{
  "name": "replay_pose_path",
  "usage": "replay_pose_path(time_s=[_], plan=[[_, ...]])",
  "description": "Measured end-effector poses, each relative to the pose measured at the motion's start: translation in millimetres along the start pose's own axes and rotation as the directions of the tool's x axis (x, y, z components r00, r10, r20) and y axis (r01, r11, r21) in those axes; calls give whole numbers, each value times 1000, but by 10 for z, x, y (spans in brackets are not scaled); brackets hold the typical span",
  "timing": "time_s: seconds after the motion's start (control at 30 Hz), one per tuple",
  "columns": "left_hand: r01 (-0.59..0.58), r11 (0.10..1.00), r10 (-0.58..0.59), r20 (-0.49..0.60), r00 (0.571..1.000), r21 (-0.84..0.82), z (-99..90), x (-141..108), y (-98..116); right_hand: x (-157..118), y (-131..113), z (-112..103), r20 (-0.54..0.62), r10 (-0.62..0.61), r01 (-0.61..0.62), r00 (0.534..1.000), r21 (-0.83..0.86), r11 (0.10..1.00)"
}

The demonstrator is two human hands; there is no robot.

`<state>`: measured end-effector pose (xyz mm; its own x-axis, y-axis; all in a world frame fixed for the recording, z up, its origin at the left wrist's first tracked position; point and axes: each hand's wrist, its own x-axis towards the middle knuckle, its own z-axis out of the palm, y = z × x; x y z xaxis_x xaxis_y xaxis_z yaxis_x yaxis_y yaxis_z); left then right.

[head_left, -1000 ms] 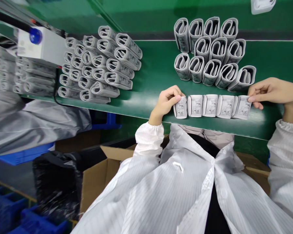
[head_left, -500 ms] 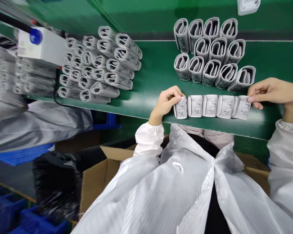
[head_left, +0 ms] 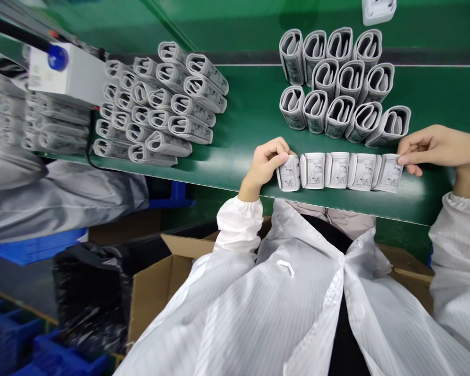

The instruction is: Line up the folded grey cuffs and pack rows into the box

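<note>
Counter: green counter (head_left: pixel 250 115) running across the view, its near edge just beyond the person's white striped smock (head_left: pixel 297 308).

Cuffs in hand: row of five folded cuffs (head_left: pixel 339 171), printed faces up with line diagrams, lying side by side and touching along the counter's near edge.

Left: left hand (head_left: pixel 263 166) curls at the row's left side, with its fingers against the left end cuff (head_left: pixel 289 173). Whether this grip is clenched on the cuff or only pressing, I cannot tell.

Right: right hand (head_left: pixel 434 149) reaches in with its fingers nearly straight, their tips at the right end cuff (head_left: pixel 389 172). This grip looks loose, but I cannot tell whether it pinches the cuff.

Handling: each cuff looks light and soft, a folded fabric that should give under pressure and may spring open. The row is loose, so the two ends look like the best places to take hold, squeezing inward.

Beyond the row: rolled cuffs (head_left: pixel 337 86) stand in rows on the counter, with more rolled cuffs (head_left: pixel 160 104) to the left and a white box (head_left: pixel 66 73) with a blue knob (head_left: pixel 58 57) further left.

Below the counter: cardboard box (head_left: pixel 156 292), black bag (head_left: pixel 90 297), blue crates (head_left: pixel 11 339).
</note>
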<state>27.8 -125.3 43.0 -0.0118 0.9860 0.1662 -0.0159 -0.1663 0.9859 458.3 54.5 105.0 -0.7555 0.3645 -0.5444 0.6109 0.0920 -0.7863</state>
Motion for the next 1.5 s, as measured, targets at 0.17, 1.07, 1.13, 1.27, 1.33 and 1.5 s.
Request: replay_pose_path(time_s=[0.17,1.07,1.13,1.27,1.33,1.5], plan=[[-7,1000,7,-19,1000,11,10,2,-4,-1,-16,5,10,0,0,1000,10,1000],[23,1000,-23,-23,999,1,30,16,36,-3,28,-10,17,-14,14,1000,3,1000],[35,999,-35,-26,999,-4,30,14,37,-1,24,-4,16,-15,15,1000,5,1000],[35,999,-35,-24,999,-6,30,10,35,2,15,3,11,-20,20,1000,11,1000],[25,1000,-25,-16,1000,-6,30,10,33,1,6,4,7,-17,17,1000,16,1000],[9,1000,-9,-9,1000,-10,28,10,30,-6,-28,-3,4,-24,24,1000,15,1000]])
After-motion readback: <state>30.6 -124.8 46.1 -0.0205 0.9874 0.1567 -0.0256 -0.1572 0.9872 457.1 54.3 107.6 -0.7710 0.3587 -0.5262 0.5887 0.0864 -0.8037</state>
